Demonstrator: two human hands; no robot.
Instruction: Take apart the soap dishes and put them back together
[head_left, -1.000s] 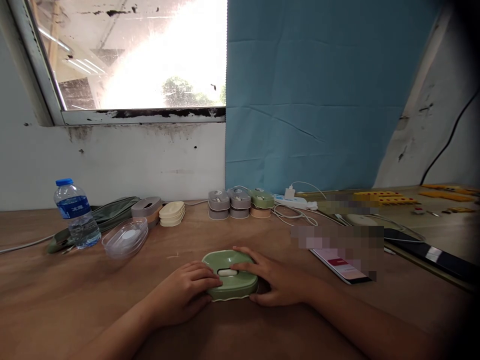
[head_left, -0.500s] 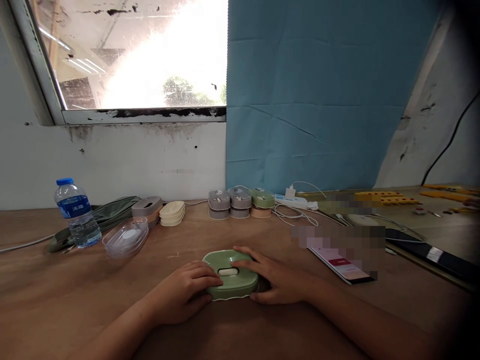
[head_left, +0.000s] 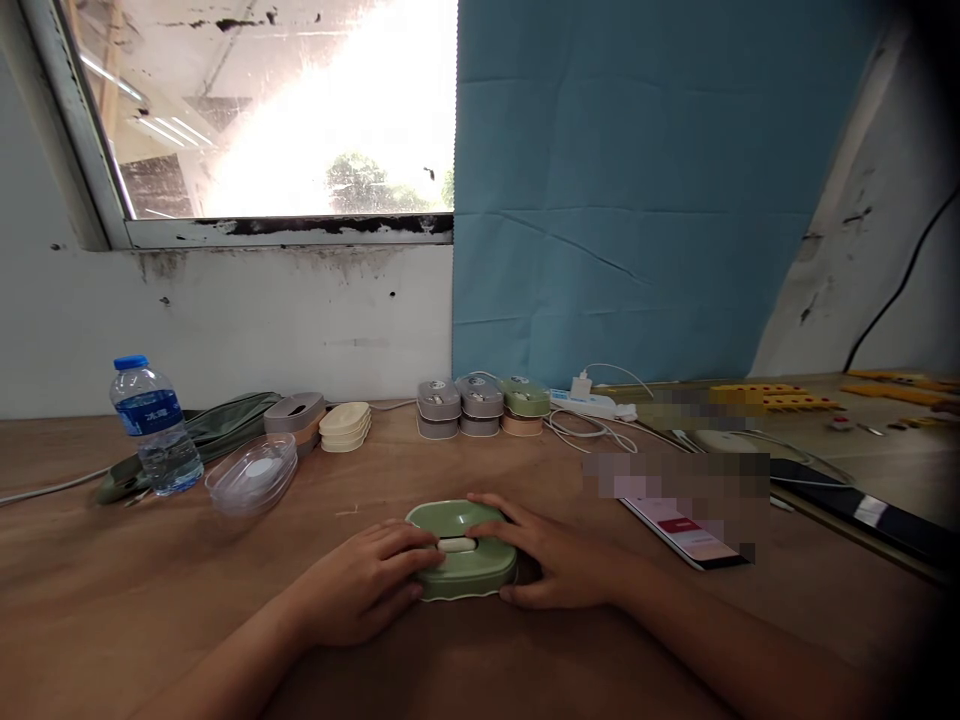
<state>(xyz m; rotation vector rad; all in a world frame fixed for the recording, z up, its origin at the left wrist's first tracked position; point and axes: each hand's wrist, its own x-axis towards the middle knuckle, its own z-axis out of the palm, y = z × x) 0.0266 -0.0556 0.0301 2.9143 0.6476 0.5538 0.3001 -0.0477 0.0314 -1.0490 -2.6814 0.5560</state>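
Observation:
On the table right in front of me lies a green oval soap box point(head_left: 480, 570) with a pale wavy rim along its bottom edge. A cream-coloured piece point(head_left: 456, 545) shows in the oblong slot at the middle of its top. My left hand point(head_left: 375, 580) grips the left side, fingertips on top near the slot and thumb low at the front. My right hand point(head_left: 559, 555) holds the right side, one finger reaching across the top toward the slot and the thumb at the front lower edge. The box's underside is hidden.
Behind stand grey soap boxes point(head_left: 480, 405) and a green-and-orange one point(head_left: 525, 405). Leftward are stacked cream inserts point(head_left: 345, 428), clear lids point(head_left: 255, 475), a grey shell point(head_left: 294, 412) and a water bottle point(head_left: 157, 430). A phone point(head_left: 682, 525) and cables point(head_left: 592, 425) lie to the right.
My left fingertips have shifted very slightly at the slot, and the cream piece appears to fill more of it. The box and my right hand stay in place.

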